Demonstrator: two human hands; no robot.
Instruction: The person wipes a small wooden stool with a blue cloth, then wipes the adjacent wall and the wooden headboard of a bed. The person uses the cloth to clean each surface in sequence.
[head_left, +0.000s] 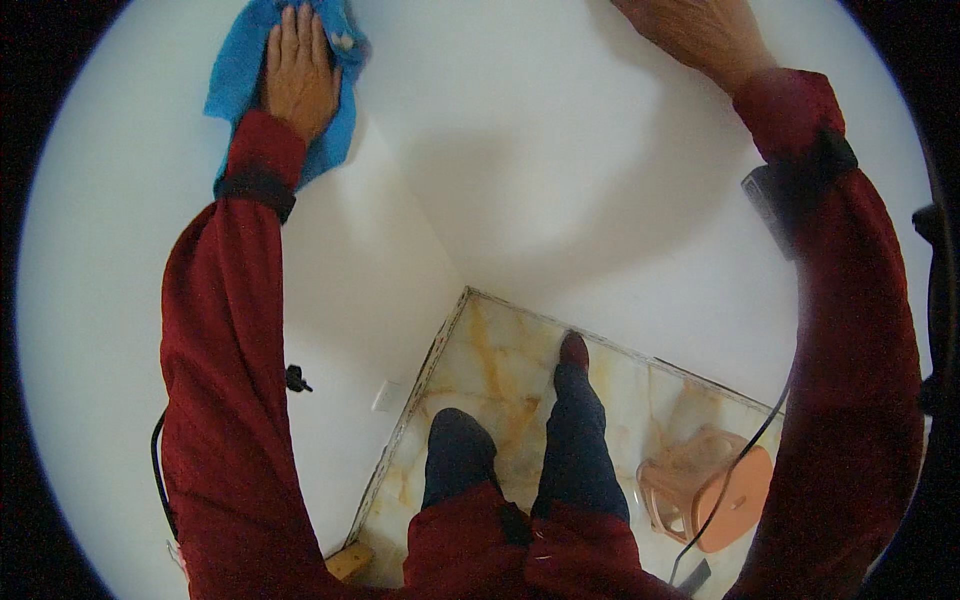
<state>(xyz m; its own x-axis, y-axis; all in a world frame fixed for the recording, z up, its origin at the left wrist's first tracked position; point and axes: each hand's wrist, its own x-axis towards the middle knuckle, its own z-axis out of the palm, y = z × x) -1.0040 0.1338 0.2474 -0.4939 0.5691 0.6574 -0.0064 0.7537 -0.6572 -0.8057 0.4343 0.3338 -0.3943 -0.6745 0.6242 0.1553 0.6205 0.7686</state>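
My left hand (300, 78) lies flat on a blue cloth (238, 72), fingers stretched out and pointing up. It presses the cloth against the white wall (120, 250) on the left. Below the wrist the cloth hangs loose, and a small pale patch shows on it beside the fingertips. Up at the right, my right hand (700, 38) is at the other white wall (540, 140). The top edge of the view cuts off most of its fingers, so their pose is hidden. No object shows in it.
Two walls meet at a corner above the yellow-veined tile floor (500, 335). An orange plastic stool (735, 500) stands on the right, with a black cable (735, 465) crossing before it. A white wall plate (386, 396) sits low on the left wall. Something yellowish (348, 562) lies at the lower left.
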